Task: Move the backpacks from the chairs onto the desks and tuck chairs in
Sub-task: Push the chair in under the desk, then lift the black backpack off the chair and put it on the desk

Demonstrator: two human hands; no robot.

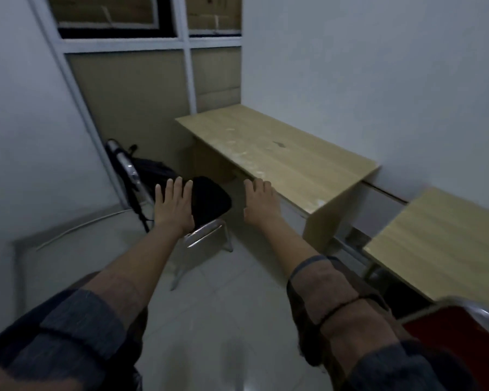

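Single head view, high, angled forward-down over chair [206, 204] and desk [280, 153]

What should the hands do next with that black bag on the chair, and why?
Probably reach a bit further and grab the backpack. It sits on the chair, the desk beside it is bare, and both the left hand and right hand are open and hold nothing.
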